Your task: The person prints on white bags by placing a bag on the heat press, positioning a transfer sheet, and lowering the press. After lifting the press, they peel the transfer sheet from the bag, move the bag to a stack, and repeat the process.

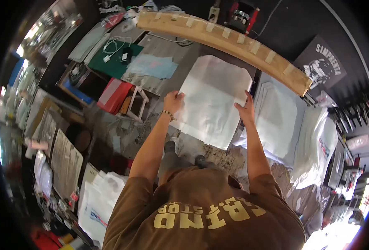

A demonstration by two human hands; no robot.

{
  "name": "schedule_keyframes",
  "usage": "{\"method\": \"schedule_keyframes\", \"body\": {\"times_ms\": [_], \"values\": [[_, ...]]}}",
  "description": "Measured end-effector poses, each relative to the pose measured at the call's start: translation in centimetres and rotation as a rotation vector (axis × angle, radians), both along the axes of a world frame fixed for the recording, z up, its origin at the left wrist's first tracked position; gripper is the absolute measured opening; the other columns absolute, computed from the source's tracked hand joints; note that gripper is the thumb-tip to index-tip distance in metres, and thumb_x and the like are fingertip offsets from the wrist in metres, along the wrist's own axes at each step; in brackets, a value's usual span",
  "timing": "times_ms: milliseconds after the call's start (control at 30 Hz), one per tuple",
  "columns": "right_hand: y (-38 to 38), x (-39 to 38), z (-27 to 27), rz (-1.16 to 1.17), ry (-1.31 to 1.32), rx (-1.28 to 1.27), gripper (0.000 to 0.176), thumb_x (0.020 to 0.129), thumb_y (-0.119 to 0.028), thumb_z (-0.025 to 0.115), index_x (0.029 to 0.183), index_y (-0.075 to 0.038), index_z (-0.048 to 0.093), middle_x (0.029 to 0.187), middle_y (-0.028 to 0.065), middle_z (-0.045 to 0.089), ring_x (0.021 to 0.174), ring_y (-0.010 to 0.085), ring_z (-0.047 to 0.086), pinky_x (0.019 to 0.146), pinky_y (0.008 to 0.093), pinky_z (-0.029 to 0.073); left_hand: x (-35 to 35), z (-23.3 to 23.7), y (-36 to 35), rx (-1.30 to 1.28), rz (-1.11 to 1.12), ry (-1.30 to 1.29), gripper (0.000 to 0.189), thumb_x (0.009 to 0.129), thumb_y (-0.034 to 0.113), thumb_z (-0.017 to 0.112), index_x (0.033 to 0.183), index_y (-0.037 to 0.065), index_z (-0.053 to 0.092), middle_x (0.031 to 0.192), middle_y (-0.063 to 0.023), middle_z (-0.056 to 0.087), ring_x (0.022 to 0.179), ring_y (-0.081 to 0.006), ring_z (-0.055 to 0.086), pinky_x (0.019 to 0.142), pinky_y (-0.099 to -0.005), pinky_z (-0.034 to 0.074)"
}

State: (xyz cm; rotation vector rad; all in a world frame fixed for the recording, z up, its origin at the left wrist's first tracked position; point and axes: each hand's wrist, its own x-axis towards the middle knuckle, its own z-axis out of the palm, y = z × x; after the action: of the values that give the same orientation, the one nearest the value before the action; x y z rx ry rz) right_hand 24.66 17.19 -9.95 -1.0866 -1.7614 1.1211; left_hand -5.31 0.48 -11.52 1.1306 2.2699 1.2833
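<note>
A large white sheet [211, 100], possibly fabric or a flat bag, lies in front of me with its near end over the table's edge. On its left edge my left hand [174, 103], a beaded bracelet at the wrist, is closed with the fingers curled round the border. Along the right edge my right hand [246, 109] has thumb and index finger spread apart; the thumb touches the sheet, and the other fingers are partly hidden. Beside that hand lies a stack of similar white sheets [276, 116].
A long taped cardboard tube [234, 39] spans the back of the table. More white piles [315, 146] lie at the right. Leftward are a green mat [105, 62] with a white cable, pale blue sheets [151, 66] and a red box [113, 96]. White printed bags [99, 204] sit lower left.
</note>
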Motion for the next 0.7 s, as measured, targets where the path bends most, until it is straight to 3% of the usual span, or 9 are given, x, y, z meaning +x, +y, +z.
{"method": "schedule_keyframes", "body": {"times_ms": [33, 100, 167, 233, 333, 400, 533, 667, 700], "values": [[-0.1, -0.5, 0.4, -0.078, -0.162, 0.017, 0.082, 0.076, -0.009, 0.082, 0.147, -0.011, 0.042, 0.129, 0.0137, 0.06, 0.118, 0.027, 0.059, 0.099, 0.0349, 0.048, -0.3, -0.1, 0.2, -0.009, 0.015, -0.036, 0.037, 0.09, 0.031, 0.071, 0.076, -0.001, 0.058, 0.068, -0.0206, 0.056, 0.066, -0.0334, 0.061, 0.062, -0.0449, 0.044], [-0.3, -1.5, 1.2, -0.199, -0.367, 0.031, 0.058, 0.075, -0.012, 0.083, 0.129, -0.006, 0.062, 0.113, 0.0154, 0.067, 0.104, 0.0278, 0.063, 0.092, 0.035, 0.05, -1.1, 0.5, 0.4, 0.003, -0.023, -0.062, 0.033, 0.088, 0.029, 0.073, 0.081, 0.0, 0.059, 0.069, -0.0185, 0.059, 0.065, -0.0324, 0.061, 0.063, -0.0441, 0.045], [-0.1, -2.1, 0.4, -0.225, -0.409, 0.129, 0.059, 0.074, -0.014, 0.084, 0.129, -0.006, 0.062, 0.112, 0.0148, 0.067, 0.101, 0.0272, 0.063, 0.089, 0.0349, 0.05, -2.1, 0.2, 0.5, 0.016, -0.05, -0.082, 0.03, 0.086, 0.027, 0.075, 0.085, 0.001, 0.06, 0.071, -0.0164, 0.062, 0.065, -0.0314, 0.062, 0.063, -0.0434, 0.047], [-0.1, -2.2, -0.1, -0.243, -0.457, 0.23, 0.06, 0.074, -0.015, 0.084, 0.129, -0.007, 0.062, 0.11, 0.0142, 0.067, 0.097, 0.0266, 0.062, 0.087, 0.0347, 0.05, -2.7, -0.6, 0.6, 0.201, -0.072, -0.014, 0.032, 0.082, 0.017, 0.081, 0.1, 0.001, 0.059, 0.065, -0.0059, 0.056, 0.057, -0.0179, 0.048, 0.057, -0.0355, 0.044], [-1.1, -2.4, -0.2, -0.254, -0.341, 0.189, 0.059, 0.077, -0.02, 0.085, 0.129, -0.005, 0.062, 0.106, 0.0125, 0.067, 0.091, 0.0237, 0.061, 0.083, 0.0349, 0.05, -3.2, -0.9, 0.4, 0.186, -0.108, -0.085, 0.037, 0.081, 0.012, 0.081, 0.108, 0.002, 0.057, 0.067, -0.0038, 0.056, 0.058, -0.0155, 0.049, 0.058, -0.0329, 0.045], [-3.0, -2.2, -1.0, -0.357, 0.202, -0.107, 0.059, 0.084, -0.026, 0.082, 0.134, -0.005, 0.058, 0.092, 0.0036, 0.061, 0.086, 0.016, 0.058, 0.075, 0.0317, 0.049, -3.2, -1.2, 0.1, 0.219, -0.119, -0.095, 0.032, 0.082, 0.011, 0.08, 0.104, 0.002, 0.058, 0.067, -0.0036, 0.056, 0.058, -0.0148, 0.049, 0.058, -0.0326, 0.045], [-7.2, 2.0, 1.0, -0.182, 0.03, -0.827, 0.069, 0.09, -0.029, 0.076, 0.145, -0.006, 0.042, 0.106, 0.007, 0.063, 0.099, 0.0192, 0.062, 0.084, 0.0342, 0.052, -2.9, -0.6, 0.1, 0.199, -0.124, -0.126, 0.022, 0.08, 0.009, 0.078, 0.094, 0.003, 0.062, 0.069, -0.0069, 0.058, 0.061, -0.021, 0.057, 0.061, -0.0354, 0.048], [-13.4, 3.7, -0.5, 0.025, 0.123, -0.806, 0.089, 0.086, -0.042, 0.077, 0.151, -0.001, 0.031, 0.13, 0.0143, 0.059, 0.125, 0.0273, 0.053, 0.101, 0.0412, 0.045, -2.7, -0.8, 0.7, 0.208, -0.111, -0.13, 0.017, 0.08, 0.01, 0.077, 0.089, 0.003, 0.064, 0.067, -0.0049, 0.057, 0.059, -0.0174, 0.053, 0.06, -0.0334, 0.047], [-14.8, 3.1, -0.1, 0.148, 0.424, -0.827, 0.088, 0.086, -0.045, 0.077, 0.149, -0.001, 0.034, 0.133, 0.0145, 0.058, 0.126, 0.0282, 0.052, 0.102, 0.0421, 0.044, -2.7, -1.0, 0.9, 0.234, -0.097, -0.14, 0.017, 0.081, 0.01, 0.077, 0.088, 0.004, 0.064, 0.067, -0.0039, 0.057, 0.06, -0.0156, 0.052, 0.06, -0.0324, 0.046]]}}
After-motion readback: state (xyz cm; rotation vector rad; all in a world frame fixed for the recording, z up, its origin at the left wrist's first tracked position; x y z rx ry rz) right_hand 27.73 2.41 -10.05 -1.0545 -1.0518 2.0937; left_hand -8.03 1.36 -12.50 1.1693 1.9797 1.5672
